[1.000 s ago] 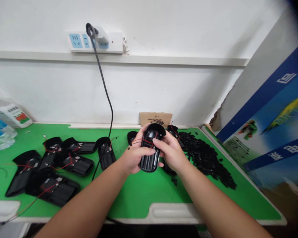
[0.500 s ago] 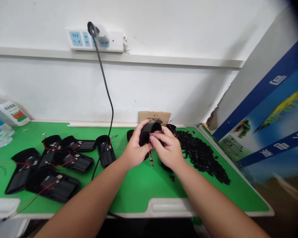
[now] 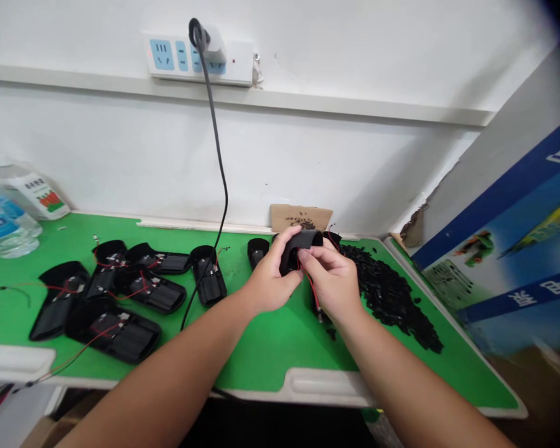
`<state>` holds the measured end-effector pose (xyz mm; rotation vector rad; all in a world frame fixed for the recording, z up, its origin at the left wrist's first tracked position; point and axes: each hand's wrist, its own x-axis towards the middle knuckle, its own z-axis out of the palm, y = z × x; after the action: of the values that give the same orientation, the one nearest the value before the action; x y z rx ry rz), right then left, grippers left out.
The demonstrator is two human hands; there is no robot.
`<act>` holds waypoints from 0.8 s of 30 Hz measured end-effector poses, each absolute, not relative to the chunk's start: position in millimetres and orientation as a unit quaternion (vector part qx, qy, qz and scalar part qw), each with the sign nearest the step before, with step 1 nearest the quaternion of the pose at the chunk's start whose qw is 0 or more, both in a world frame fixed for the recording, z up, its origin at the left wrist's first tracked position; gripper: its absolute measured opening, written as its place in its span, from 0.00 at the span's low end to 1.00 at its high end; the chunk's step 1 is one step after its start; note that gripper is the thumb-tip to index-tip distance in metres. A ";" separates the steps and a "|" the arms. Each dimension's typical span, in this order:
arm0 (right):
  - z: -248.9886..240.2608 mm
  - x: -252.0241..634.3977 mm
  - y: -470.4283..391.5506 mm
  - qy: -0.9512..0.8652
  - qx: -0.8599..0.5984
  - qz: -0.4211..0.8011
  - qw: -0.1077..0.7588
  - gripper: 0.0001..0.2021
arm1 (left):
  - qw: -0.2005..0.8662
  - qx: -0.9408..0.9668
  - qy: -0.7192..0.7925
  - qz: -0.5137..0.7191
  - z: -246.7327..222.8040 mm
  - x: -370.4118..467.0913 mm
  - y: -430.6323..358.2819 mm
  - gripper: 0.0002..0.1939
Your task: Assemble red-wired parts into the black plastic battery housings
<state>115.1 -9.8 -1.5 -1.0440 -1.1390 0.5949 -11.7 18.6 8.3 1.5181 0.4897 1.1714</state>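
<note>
A curved black plastic housing (image 3: pixel 303 240) is held above the green table by my left hand (image 3: pixel 273 277), its fingers wrapped round the left side. My right hand (image 3: pixel 331 277) is at the housing's open side, thumb and forefinger pinched on a red wire (image 3: pixel 313 287) that hangs out below. The inside of the housing is mostly hidden by my fingers. Behind and under my hands, more black parts (image 3: pixel 258 251) lie on the table.
Several wired black housings (image 3: pixel 114 333) lie at the left, crossed by a hanging grey cable (image 3: pixel 219 155). Small black pieces (image 3: pixel 396 298) are heaped at the right. Bottles (image 3: pixel 7 227) stand back left, cardboard with small bits (image 3: pixel 280 218) behind my hands, a printed box (image 3: pixel 504 249) far right.
The view has shifted, so the table's contents appear a little further right. The housing has turned in my left hand, and my right fingers have moved further into its opening with the red wire.
</note>
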 end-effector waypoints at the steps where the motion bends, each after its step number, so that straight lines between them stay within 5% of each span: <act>1: -1.5 114.0 -10.1 -0.510 -0.471 0.261 0.670 0.07 | 0.540 0.649 0.212 0.492 7.4 -11.6 19.4 0.35; 10: 6.9 122.2 -10.5 -0.506 -0.469 0.243 0.681 0.06 | 0.439 0.775 0.172 0.421 -3.3 -11.9 28.5 0.36; 19: 13.9 123.1 -11.6 -0.530 -0.420 0.260 0.690 0.06 | 0.731 0.526 0.176 0.398 3.1 -15.6 25.3 0.41; 24: 11.3 122.0 -12.7 -0.518 -0.420 0.281 0.690 0.09 | 0.783 0.459 0.167 0.386 8.7 -17.4 24.3 0.41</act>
<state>122.0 -12.7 11.3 -0.9389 -1.1589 0.6295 -17.4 24.3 8.7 0.9900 0.3614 0.8335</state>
